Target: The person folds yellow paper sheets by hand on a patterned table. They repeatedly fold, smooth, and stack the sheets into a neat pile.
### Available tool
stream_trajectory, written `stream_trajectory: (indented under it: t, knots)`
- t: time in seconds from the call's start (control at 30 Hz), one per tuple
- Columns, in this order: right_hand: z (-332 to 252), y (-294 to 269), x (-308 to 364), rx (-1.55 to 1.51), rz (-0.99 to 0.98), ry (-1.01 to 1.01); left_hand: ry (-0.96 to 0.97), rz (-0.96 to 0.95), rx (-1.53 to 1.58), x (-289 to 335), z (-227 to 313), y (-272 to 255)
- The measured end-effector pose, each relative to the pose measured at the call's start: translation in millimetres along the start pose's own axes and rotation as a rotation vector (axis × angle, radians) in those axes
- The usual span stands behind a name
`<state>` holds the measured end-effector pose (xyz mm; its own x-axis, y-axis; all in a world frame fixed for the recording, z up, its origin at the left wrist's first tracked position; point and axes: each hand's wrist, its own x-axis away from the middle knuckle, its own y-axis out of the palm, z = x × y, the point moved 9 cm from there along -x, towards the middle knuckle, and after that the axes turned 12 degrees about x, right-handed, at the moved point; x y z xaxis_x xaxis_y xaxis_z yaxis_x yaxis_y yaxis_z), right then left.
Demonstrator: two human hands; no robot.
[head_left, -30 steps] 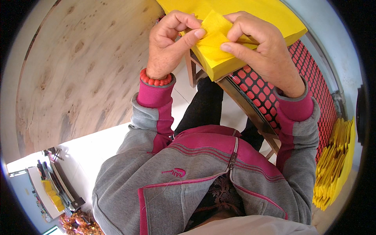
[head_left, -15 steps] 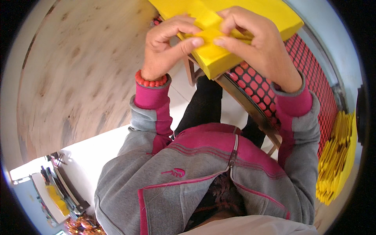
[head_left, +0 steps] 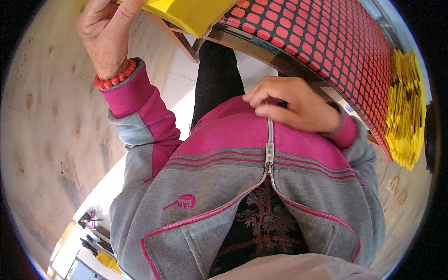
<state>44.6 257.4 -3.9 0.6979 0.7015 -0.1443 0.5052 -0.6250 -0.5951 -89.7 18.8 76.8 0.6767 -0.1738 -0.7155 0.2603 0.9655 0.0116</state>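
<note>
At the upper left is my left hand (head_left: 106, 35), its fingertips cut off by the picture's top edge, so its grip is hidden. Beside its thumb lies a thick stack of yellow sheets (head_left: 189, 14), at the corner of a table with a red-and-black patterned cover (head_left: 298, 35). My right hand (head_left: 296, 105) hovers over the front of my jacket, slightly blurred. Its fingers bend loosely, the thumb stands apart from them, and nothing shows between them.
Folded yellow paper pieces (head_left: 405, 109) sit in a bunch at the table's right end. A large pale wooden board (head_left: 51, 126) takes up the left side. Below the table edge are a wooden leg (head_left: 179, 39) and my dark-trousered leg (head_left: 214, 74).
Both hands were together pinching yellow paper on the stack. Now my right hand has come away, down toward my jacket. With the view shifted, my left hand and the stack appear farther left.
</note>
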Motion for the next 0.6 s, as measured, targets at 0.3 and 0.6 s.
stream_trajectory:
  t: [0.3,0.6]
  knots:
    - [186,-9,27,1.072,0.572,0.362,-0.121,0.009,-0.086,2,-4,-1]
    - [219,-15,35,1.371,0.708,0.481,-0.028,-0.043,-0.116,-6,16,16]
